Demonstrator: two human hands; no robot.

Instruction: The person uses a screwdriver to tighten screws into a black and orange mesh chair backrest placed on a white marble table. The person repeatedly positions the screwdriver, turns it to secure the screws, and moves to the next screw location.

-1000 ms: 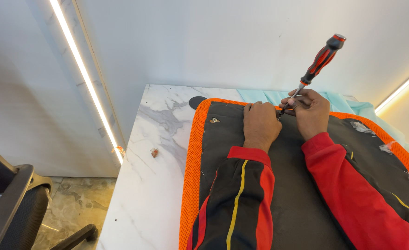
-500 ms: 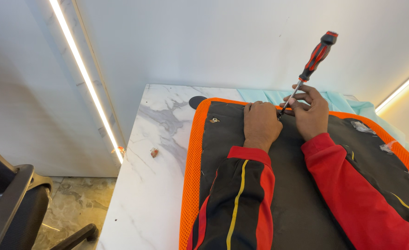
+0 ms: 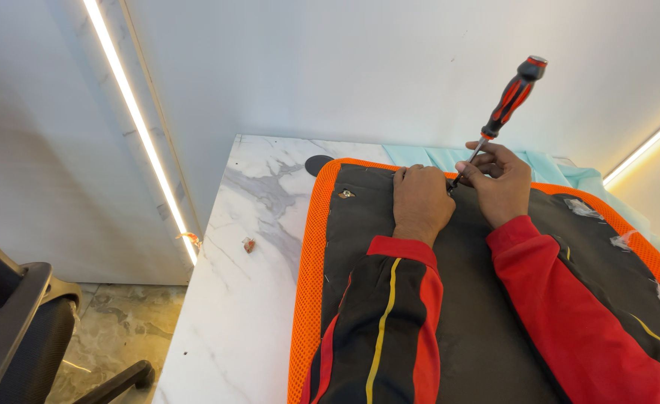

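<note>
Left hand [image 3: 422, 200]: lies knuckles-up, fingers curled down and pressed onto the black panel [image 3: 487, 314], near its far edge; it grasps nothing that can be seen.
Right hand [image 3: 500, 184]: just beside the left, fingers pinched round the thin metal shaft of the screwdriver [image 3: 503, 112], low near the tip.
Screwdriver: red-and-black handle stands free above the right hand, tilted up and away toward the wall; the tip meets the panel between the 2 hands, the exact spot hidden by fingers.
Black panel: flat on the bench [image 3: 247, 299], filling its right side, bordered by orange mesh trim [image 3: 309, 262] along the left and far edges; a small metal fitting [image 3: 345, 194] sits near its far-left corner, and bits of clear tape [image 3: 621, 239] dot its right part.
Bench: white marble top, left strip bare but for a small reddish scrap [image 3: 248, 244] near the left edge.
Far edge: pale teal cloth [image 3: 434, 157] behind the panel; a dark round disc [image 3: 317, 164] peeks out by the panel's far-left corner.
Off the bench: a black chair [image 3: 16, 329] at lower left.
</note>
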